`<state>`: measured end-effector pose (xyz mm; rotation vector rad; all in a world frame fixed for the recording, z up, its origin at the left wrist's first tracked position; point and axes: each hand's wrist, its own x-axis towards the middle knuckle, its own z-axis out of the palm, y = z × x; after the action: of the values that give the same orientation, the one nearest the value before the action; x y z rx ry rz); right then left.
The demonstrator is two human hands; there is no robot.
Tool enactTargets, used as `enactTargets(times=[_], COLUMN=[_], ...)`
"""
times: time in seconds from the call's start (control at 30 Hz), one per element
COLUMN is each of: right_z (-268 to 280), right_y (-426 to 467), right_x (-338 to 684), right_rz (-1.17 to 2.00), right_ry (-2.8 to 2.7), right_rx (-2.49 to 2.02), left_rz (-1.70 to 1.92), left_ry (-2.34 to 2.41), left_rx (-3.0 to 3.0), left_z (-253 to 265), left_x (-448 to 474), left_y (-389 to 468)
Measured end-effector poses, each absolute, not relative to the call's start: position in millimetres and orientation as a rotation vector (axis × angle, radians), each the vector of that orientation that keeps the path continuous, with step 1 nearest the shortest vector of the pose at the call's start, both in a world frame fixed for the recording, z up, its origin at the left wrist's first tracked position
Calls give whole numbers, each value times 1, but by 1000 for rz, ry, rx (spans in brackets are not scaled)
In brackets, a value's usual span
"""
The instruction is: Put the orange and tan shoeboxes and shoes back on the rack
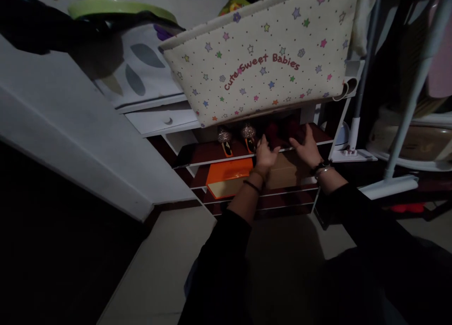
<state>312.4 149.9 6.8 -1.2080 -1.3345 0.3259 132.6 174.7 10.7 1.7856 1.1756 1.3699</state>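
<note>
My left hand (266, 155) is at the front of the upper shelf (197, 153), fingers apart, beside a dark red item (271, 133), perhaps a shoe. To its right, my right hand (307, 149) reaches over the same shelf with thumb and fingers spread, close to a second dark red item (292, 127). Whether either hand touches them is hard to tell in the dim light. Left of my hands stand two shoes with glittery tops, one (226, 142) further left and the other (248, 137) nearer my left hand.
Below lie an orange box (229, 172) and a brown cardboard box (282, 172). A cream star-patterned storage bin (261, 56) overhangs the shelf. A white drawer (165, 120) is at left. A squeegee-like tool (391, 186) and a white-based pole (354, 136) stand at right.
</note>
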Motion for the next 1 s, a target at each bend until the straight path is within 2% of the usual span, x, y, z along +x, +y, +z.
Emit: enactTargets(times=[0.13,0.27,0.4,0.63,1.0], right_z=[-18,-51,-33,53,34], right_y=[75,12,-18,-88,-123], right_x=[280,235,210,214,211], right_rz=[509,1049,1422,1399,1339], right_ry=[-1116,-699,-575,-1100,-1209], right_rx=[-1038,-807,-549,-207,-147], left_rz=[1459,1471,1373,1232,1098], left_ry=[997,911,624,233,10], left_rx=[1687,1209,841,1097,1243], left_z=[-16,-46,-30,35,29], left_x=[117,100,79,36,24], left_y=[104,32,-9,-73,-101])
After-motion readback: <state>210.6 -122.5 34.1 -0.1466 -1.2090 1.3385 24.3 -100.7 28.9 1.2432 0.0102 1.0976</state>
